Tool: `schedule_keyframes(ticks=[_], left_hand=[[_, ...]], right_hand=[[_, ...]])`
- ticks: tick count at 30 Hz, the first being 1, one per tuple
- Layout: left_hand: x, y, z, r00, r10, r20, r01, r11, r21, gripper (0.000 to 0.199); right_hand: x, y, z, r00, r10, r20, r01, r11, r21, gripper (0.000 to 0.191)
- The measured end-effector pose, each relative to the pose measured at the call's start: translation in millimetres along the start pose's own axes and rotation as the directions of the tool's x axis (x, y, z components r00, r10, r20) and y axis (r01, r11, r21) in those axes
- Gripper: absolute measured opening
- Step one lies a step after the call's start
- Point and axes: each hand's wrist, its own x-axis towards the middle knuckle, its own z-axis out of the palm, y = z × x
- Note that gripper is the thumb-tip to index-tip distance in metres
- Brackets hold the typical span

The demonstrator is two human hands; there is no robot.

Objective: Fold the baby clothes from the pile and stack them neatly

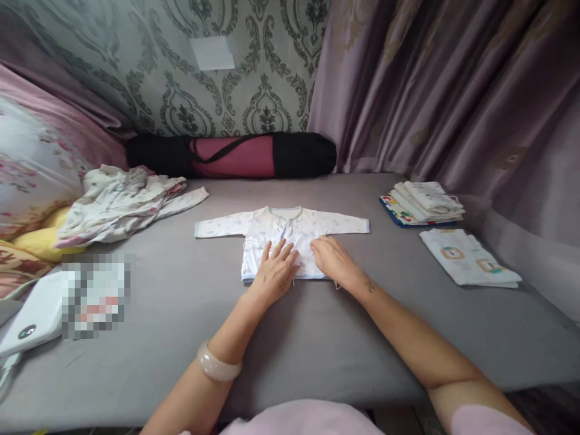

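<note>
A small white baby shirt (304, 232) with light blue trim is spread on the grey sheet, its sleeves stretched out to both sides. My left hand (274, 273) lies on the lower left of its front, fingers spread. On the right side of the front rests my right hand (334, 258), its fingers bent and pressed together at the cloth; whether they pinch any fabric is hidden. Thin ties stick out at the hem below.
Folded cloths (426, 202) and a folded printed cloth (471, 257) lie at the right. Crumpled clothes (122, 202) and a white power bank (38, 311) are at the left. A black and maroon bag (240, 157) lies along the wall.
</note>
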Motion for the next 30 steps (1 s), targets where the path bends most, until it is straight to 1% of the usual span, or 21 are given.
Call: schedule_keyframes(ticks=[2,3,6,8,10,12,17,20,22,24,27,29,30], left_hand=[[-1.1,-2.4,2.4,1.000,-0.012,0.027,0.012,1.000,0.008,0.042],[-1.9,-5.1,4.4,0.999,-0.028,0.045,0.027,1.000,0.011,0.044],[-4.7,-14.6,10.5,0.995,-0.056,0.087,0.055,0.998,0.008,0.050],[-5.7,-18.6,12.0,0.994,-0.054,0.099,0.055,0.998,-0.005,0.053],[-5.9,-19.4,10.6,0.993,-0.054,0.106,0.056,0.998,-0.018,0.054],[-5.5,-17.7,6.6,0.990,-0.068,0.127,0.072,0.997,-0.026,0.053],[-4.8,-11.0,-4.3,0.979,-0.104,0.176,0.115,0.992,-0.049,0.051],[-5.4,-9.3,-5.3,0.978,-0.116,0.172,0.128,0.990,-0.057,0.048],[-5.9,-9.8,-2.9,0.981,-0.115,0.154,0.126,0.990,-0.068,0.046],[-6.2,-12.1,0.9,0.990,-0.092,0.107,0.103,0.989,-0.105,0.043],[-5.9,-20.5,4.1,0.997,-0.073,-0.033,0.066,0.980,-0.189,0.040],[-5.7,-29.3,1.4,0.985,-0.113,-0.130,0.080,0.969,-0.232,0.038],[-5.9,-34.4,-1.9,0.976,-0.145,-0.162,0.102,0.963,-0.249,0.037]], right_hand=[[16.2,-12.0,15.2,0.994,-0.095,-0.050,0.098,0.994,0.057,0.041],[21.8,-16.4,24.0,0.992,-0.117,-0.050,0.120,0.990,0.073,0.044],[26.5,-20.5,47.8,0.993,-0.115,-0.030,0.117,0.989,0.087,0.056],[22.2,-15.6,56.8,0.993,-0.111,-0.036,0.113,0.991,0.072,0.063],[15.3,-6.1,59.3,0.993,-0.107,-0.050,0.109,0.993,0.046,0.067],[7.7,6.8,57.4,0.994,-0.099,-0.053,0.101,0.995,0.021,0.069],[-12.8,41.5,48.6,0.995,-0.090,-0.032,0.089,0.995,-0.033,0.066],[-19.6,49.1,39.9,0.997,-0.083,0.003,0.083,0.996,-0.043,0.064],[-14.8,43.9,32.3,0.995,-0.094,0.014,0.095,0.994,-0.050,0.061],[0.4,32.5,26.0,0.993,-0.117,-0.001,0.117,0.992,-0.039,0.056],[36.5,14.8,25.3,0.993,-0.120,-0.011,0.120,0.992,0.046,0.060],[57.9,8.6,30.9,0.995,-0.094,-0.010,0.095,0.992,0.081,0.064],[64.8,7.5,34.6,0.996,-0.088,-0.005,0.088,0.993,0.085,0.066]])
